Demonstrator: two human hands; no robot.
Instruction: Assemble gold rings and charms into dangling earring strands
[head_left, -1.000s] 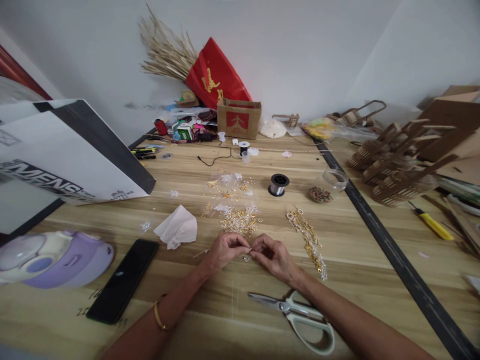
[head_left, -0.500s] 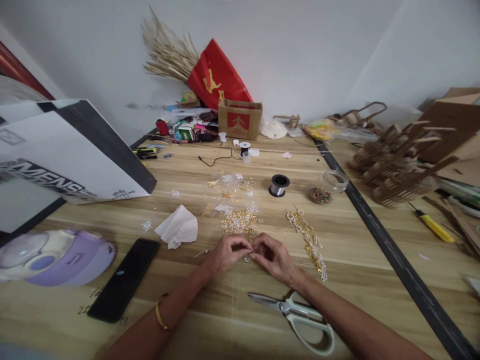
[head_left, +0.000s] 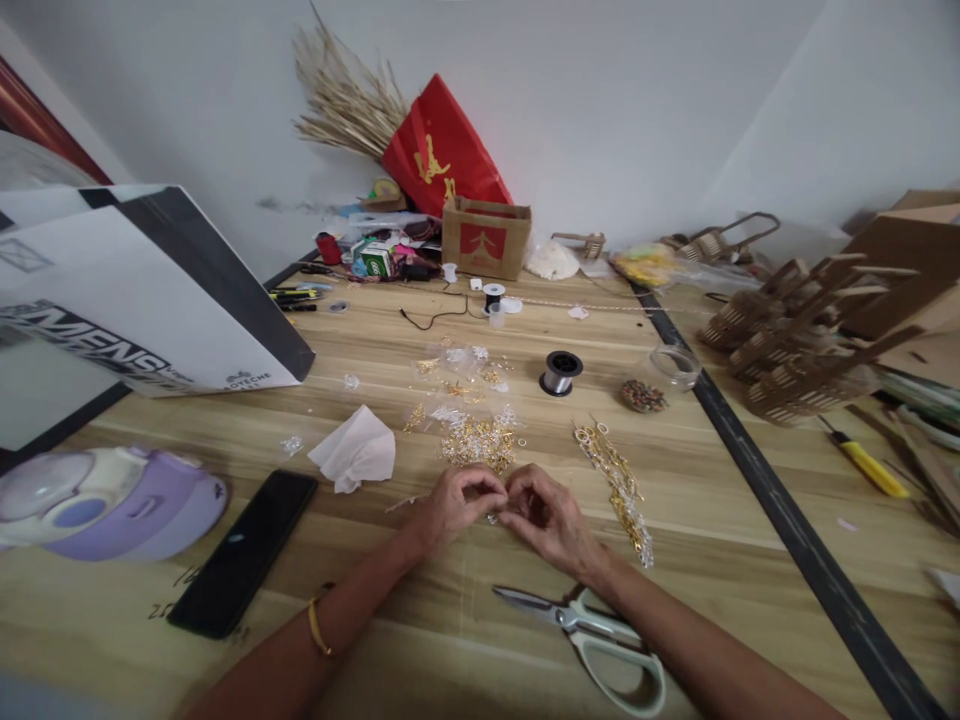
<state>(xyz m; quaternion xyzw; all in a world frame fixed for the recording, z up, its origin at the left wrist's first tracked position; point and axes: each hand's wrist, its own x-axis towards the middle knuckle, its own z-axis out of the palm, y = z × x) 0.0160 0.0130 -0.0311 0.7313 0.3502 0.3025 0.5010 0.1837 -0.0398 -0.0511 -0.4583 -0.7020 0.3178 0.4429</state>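
My left hand [head_left: 456, 507] and my right hand [head_left: 546, 518] meet fingertip to fingertip low over the wooden table [head_left: 420, 640]. Both pinch a tiny metal piece [head_left: 495, 517] between them, too small to name. Just beyond the fingers lies a heap of small gold and silver findings [head_left: 477, 443]. A row of gold hooks with beads [head_left: 619, 487] runs to the right of my right hand. White-handled scissors [head_left: 592, 635] lie under my right forearm. A gold bangle [head_left: 318, 630] circles my left wrist.
A crumpled tissue [head_left: 355, 451], a black phone [head_left: 242, 553] and a purple device [head_left: 105, 502] lie to the left. A wire spool [head_left: 559, 371], a bead dish [head_left: 642, 396] and a glass jar [head_left: 674, 364] stand further back. A black strip [head_left: 787, 520] divides the table; cardboard models [head_left: 802, 340] are right.
My hands have stayed together on the small piece, the fingers curling in a little closer. The view has tilted slightly, so everything sits a bit lower and to the right.
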